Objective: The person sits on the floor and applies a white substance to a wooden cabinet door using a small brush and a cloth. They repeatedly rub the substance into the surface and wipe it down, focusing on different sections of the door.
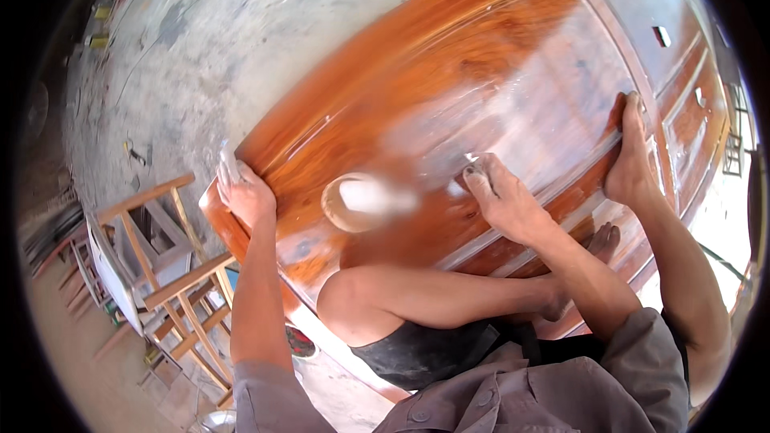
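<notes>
A large glossy reddish-brown wooden panel (481,56) with raised mouldings lies below me, whitish film over much of its middle. At its left corner, my left hand (247,194) is closed over the edge, and something pale shows by its fingertips. My right hand (509,200) is pinched low over the panel's middle. A small white bit shows at its fingertips, too little to name. Between my hands sits a round tan-rimmed bowl (329,207), with something white in it; a pale blur covers its right side.
My bare foot (630,156) rests on the panel at right, and my bent leg (433,297) crosses its near side. Wooden frames (172,293) resembling stools stand at the lower left. Beyond the panel spreads a stained grey concrete floor (200,40).
</notes>
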`<action>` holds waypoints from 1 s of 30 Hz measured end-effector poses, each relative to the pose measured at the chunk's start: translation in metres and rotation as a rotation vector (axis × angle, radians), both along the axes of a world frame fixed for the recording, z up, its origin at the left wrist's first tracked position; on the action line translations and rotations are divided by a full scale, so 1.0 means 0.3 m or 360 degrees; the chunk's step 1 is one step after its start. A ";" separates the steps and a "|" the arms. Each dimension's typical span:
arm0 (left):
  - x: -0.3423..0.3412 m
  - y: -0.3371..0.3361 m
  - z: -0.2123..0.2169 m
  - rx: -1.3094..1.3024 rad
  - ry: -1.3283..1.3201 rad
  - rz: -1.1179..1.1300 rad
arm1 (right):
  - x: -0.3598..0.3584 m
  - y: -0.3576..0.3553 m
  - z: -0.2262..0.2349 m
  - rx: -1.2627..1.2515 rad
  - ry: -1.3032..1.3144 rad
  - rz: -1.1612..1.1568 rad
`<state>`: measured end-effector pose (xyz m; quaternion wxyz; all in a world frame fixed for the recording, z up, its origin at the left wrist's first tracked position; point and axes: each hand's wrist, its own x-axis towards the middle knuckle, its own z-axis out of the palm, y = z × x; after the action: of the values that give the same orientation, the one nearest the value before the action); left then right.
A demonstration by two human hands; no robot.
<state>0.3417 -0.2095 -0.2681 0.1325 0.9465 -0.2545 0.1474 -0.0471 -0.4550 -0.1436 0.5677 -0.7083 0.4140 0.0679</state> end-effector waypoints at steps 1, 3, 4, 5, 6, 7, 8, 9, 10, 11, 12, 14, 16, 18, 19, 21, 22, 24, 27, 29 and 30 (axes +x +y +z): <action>0.021 0.048 -0.017 0.0048 -0.0158 0.0088 | -0.001 -0.022 0.033 0.0238 0.0134 -0.0154; 0.075 0.103 -0.017 0.0088 -0.0172 0.0193 | 0.013 0.046 -0.069 -0.0199 0.0042 -0.0028; 0.069 0.096 -0.017 0.0093 -0.0038 0.0238 | 0.013 0.051 -0.079 -0.0101 -0.0042 -0.0051; 0.064 0.101 -0.027 0.0099 0.0098 0.0306 | 0.003 0.053 -0.068 -0.0029 -0.0081 -0.0100; 0.047 0.071 -0.024 0.0054 0.0082 0.0285 | 0.001 0.067 -0.052 -0.0022 -0.0050 -0.0157; 0.036 0.055 -0.021 0.0021 0.0051 0.0185 | -0.007 0.092 -0.033 -0.0006 -0.0049 -0.0201; 0.067 0.099 -0.062 0.0083 0.0076 0.0263 | -0.006 0.146 -0.019 0.0055 -0.0074 -0.0236; 0.082 0.120 -0.084 0.0108 0.0090 0.0245 | -0.015 0.175 -0.015 0.0130 -0.0132 -0.0257; 0.033 0.066 -0.081 0.0036 0.0077 0.0156 | -0.050 0.202 -0.021 0.0097 -0.0138 -0.0222; -0.021 0.017 -0.080 -0.0035 0.0066 0.0076 | -0.083 0.228 -0.030 0.0068 -0.0141 -0.0179; -0.013 0.014 -0.069 -0.0011 0.0051 0.0085 | -0.092 0.248 -0.032 0.0050 -0.0199 -0.0109; 0.010 0.024 -0.061 0.0039 0.0026 0.0119 | -0.103 0.296 -0.059 -0.0051 -0.0307 0.0016; 0.041 0.042 -0.050 0.0081 0.0056 0.0149 | -0.097 0.313 -0.030 -0.0063 -0.0256 0.0121; 0.048 0.045 -0.043 0.0120 0.0105 0.0169 | -0.090 0.320 -0.023 -0.0085 -0.0283 0.0114; 0.043 0.037 -0.038 0.0138 0.0138 0.0172 | -0.086 0.324 -0.029 -0.0100 -0.0335 0.0053; 0.025 0.022 -0.022 0.0131 0.0192 0.0185 | -0.076 0.312 -0.025 -0.0121 -0.0351 0.0001; 0.009 0.017 -0.009 0.0106 0.0215 0.0195 | -0.069 0.296 -0.013 -0.0124 -0.0314 0.0011; 0.009 0.026 -0.002 0.0139 0.0257 0.0256 | -0.054 0.265 0.007 -0.0135 -0.0278 0.0053; 0.020 0.039 -0.011 0.0053 0.0251 0.0180 | -0.039 0.232 0.012 -0.0114 -0.0287 0.0102; 0.047 0.055 -0.037 0.0091 0.0215 0.0174 | -0.036 0.237 0.003 -0.0043 -0.0300 0.0065; 0.050 0.047 -0.040 0.0104 0.0203 0.0169 | -0.034 0.245 0.005 0.0043 -0.0328 -0.0016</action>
<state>0.3567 -0.1955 -0.2802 0.1094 0.9700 -0.1998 0.0851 -0.0575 -0.3816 -0.1420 0.6170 -0.7017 0.3561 -0.0026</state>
